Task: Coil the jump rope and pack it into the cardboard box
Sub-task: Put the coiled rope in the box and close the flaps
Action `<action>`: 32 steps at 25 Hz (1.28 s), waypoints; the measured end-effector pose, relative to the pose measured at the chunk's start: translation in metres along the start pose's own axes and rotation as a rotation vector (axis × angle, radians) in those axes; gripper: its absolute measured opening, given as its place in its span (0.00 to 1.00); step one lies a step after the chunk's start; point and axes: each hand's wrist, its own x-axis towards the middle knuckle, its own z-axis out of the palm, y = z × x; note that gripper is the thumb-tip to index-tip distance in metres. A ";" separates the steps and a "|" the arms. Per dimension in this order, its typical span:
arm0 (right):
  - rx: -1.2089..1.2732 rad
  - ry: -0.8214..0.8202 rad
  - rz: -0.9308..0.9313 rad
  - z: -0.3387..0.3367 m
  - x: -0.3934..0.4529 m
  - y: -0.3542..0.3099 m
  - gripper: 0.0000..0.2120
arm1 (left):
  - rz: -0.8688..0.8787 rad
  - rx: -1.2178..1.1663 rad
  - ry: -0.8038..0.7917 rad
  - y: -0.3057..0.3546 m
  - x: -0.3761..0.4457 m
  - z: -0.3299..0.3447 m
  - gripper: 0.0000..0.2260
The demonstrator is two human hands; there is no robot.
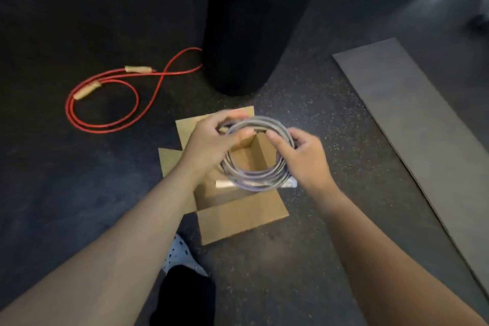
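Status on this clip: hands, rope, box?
Left hand and right hand hold coiled grey rope above open cardboard box. Not packed yet. Nothing blocking the opening.

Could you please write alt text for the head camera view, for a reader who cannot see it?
The left hand and right hand hold a coiled grey jump rope above an open brown cardboard box on a dark speckled floor. A loose red jump rope with tan handles lies on the floor to the left.

Dark speckled floor (304, 259) under open cardboard box (243, 216), red jump rope (105, 103), grey mat (423, 119), black cylinder (238, 34).
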 end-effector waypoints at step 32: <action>-0.664 -0.476 0.064 0.232 0.192 0.389 0.21 | -0.643 0.651 0.241 -0.434 0.160 0.081 0.34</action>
